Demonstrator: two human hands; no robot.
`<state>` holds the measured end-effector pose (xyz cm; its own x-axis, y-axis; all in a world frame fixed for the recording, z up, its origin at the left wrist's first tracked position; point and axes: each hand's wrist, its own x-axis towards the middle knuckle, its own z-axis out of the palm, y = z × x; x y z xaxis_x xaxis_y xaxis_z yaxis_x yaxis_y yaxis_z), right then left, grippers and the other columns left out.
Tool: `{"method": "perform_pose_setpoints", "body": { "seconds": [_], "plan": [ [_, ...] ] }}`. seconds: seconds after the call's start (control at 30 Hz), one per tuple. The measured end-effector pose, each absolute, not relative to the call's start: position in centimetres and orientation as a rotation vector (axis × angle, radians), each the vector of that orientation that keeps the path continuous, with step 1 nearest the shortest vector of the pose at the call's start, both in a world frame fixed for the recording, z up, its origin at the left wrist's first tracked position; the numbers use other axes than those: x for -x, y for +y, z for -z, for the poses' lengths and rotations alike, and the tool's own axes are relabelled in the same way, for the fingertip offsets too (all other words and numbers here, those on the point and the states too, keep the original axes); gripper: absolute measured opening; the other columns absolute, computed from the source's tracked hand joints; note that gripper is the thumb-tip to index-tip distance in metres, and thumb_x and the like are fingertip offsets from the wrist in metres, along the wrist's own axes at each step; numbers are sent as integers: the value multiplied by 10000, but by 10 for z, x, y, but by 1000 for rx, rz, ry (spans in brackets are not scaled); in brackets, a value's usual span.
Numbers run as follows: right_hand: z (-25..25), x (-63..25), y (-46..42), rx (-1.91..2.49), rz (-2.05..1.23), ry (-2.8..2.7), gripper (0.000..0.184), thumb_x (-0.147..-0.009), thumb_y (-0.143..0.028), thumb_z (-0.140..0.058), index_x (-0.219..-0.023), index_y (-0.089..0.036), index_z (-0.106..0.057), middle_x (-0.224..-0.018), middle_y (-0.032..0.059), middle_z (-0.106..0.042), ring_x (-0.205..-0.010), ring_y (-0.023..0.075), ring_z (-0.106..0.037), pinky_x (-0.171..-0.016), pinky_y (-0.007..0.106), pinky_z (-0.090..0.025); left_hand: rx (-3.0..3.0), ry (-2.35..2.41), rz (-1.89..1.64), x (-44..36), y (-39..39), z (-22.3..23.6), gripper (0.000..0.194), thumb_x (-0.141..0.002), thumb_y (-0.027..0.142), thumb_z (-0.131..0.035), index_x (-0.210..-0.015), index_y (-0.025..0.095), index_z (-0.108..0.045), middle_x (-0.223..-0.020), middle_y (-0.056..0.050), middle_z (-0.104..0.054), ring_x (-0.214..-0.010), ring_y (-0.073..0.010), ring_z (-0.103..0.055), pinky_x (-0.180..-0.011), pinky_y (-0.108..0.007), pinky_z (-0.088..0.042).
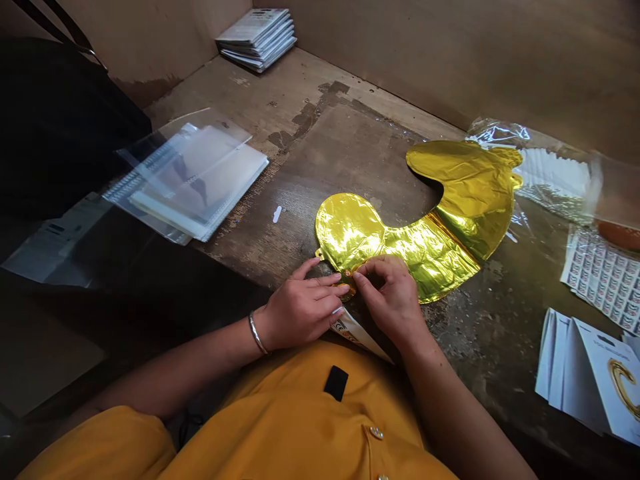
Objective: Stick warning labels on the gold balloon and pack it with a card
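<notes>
Brown and worn, the desk (290,233) carries a gold foil balloon (430,257), lying centre-right; at far right, a card (595,377) reads "FOIL BALLOONS" near a sheet of stickers (603,273) too small to read. The right hand (393,300) pinches the balloon's lower end; the left hand (303,305) touches it, grip unclear. Below, a white strip (357,330) shows "CE".
</notes>
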<state>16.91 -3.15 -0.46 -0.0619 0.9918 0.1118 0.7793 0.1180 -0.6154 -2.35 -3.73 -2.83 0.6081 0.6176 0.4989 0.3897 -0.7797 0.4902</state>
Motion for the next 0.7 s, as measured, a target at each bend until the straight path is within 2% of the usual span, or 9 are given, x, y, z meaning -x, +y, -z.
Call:
{"method": "perform_pose_setpoints", "body": {
  "seconds": [0.2, 0.37, 0.47, 0.53, 0.6, 0.7],
  "plan": [
    [6, -165, -32, 1804, -444, -1955, 145, -820, -333, -612, -746, -209, -595, -813, 53, -622, -829, 226, -528, -776, 373, -398, -2501, 818, -949, 23, -37, 28, 150, -911, 219, -541, -948, 178, -681, -1074, -30, -733, -1081, -200, -661, -1169, -463, -209],
    [16, -161, -27, 1951, -153, -1898, 291, -791, -480, -639, -818, -206, -543, -807, 57, -582, -774, 220, -490, -710, 349, -369, -2504, 824, -929, 24, -37, 27, 155, -915, 216, -533, -974, 174, -669, -1064, -35, -736, -1080, -207, -661, -1154, -462, -218],
    [14, -164, -22, 1984, -60, -1920, 161, -867, -359, -545, -806, -210, -547, -771, 53, -572, -717, 206, -490, -660, 332, -368, -2502, 821, -927, 24, -37, 27, 156, -914, 212, -530, -991, 171, -659, -1057, -32, -739, -1067, -208, -667, -1146, -459, -227],
    [5, -169, -22, 1894, -14, -1968, 109, -888, -237, -472, -855, -209, -572, -825, 71, -598, -756, 213, -527, -683, 342, -407, -2488, 824, -919, 25, -37, 27, 156, -912, 205, -529, -1001, 172, -653, -1051, -30, -741, -1065, -205, -668, -1141, -460, -235],
    [-6, -174, -27, 1682, -17, -2113, 171, -885, -170, -448, -945, -206, -604, -937, 95, -639, -879, 228, -571, -788, 373, -455, -2469, 820, -925, 25, -38, 27, 144, -908, 204, -530, -977, 174, -653, -1044, -29, -742, -1072, -199, -662, -1128, -450, -264],
    [-15, -177, -40, 1362, -202, -2434, 239, -879, -146, -487, -1061, -197, -633, -1137, 111, -654, -1073, 243, -578, -950, 426, -463, -2427, 838, -939, 28, -38, 25, 131, -898, 219, -532, -884, 176, -655, -1060, -47, -731, -1043, -190, -662, -1084, -431, -339]
  ]
}}
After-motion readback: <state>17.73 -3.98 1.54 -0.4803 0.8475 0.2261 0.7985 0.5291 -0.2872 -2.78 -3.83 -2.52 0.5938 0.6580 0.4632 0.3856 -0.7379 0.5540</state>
